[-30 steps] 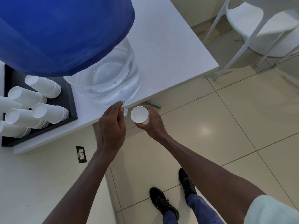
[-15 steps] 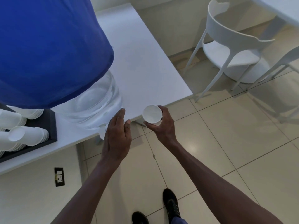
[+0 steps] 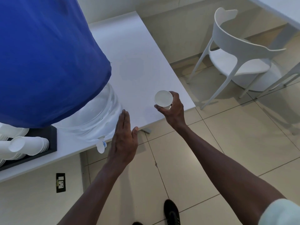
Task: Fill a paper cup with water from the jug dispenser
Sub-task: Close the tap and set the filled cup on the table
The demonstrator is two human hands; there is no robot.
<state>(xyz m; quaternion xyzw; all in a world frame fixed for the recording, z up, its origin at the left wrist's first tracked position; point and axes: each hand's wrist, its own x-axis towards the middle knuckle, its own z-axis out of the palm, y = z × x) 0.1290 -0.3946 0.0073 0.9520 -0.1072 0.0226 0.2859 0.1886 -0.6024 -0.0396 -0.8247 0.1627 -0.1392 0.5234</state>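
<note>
left hand (image 3: pixel 124 140) nearest, flat, fingers spread, holding nothing, just right of tap (image 3: pixel 101 146) at worktop (image 3: pixel 139 62) edge; right hand (image 3: pixel 172 109) farther right, wrapped round paper cup (image 3: pixel 163 99), upright over worktop, away from tap; contents unclear, filling judged done or paused; jug dispenser (image 3: pixel 48 62) far left

A blue cover (image 3: pixel 45 59) hides most of the jug (image 3: pixel 95 114), cut off at the top and left edges. Stacked cups (image 3: pixel 27 146) run off the left edge. The paper cup (image 3: pixel 163 98) looks empty, though glare blurs its inside.
</note>
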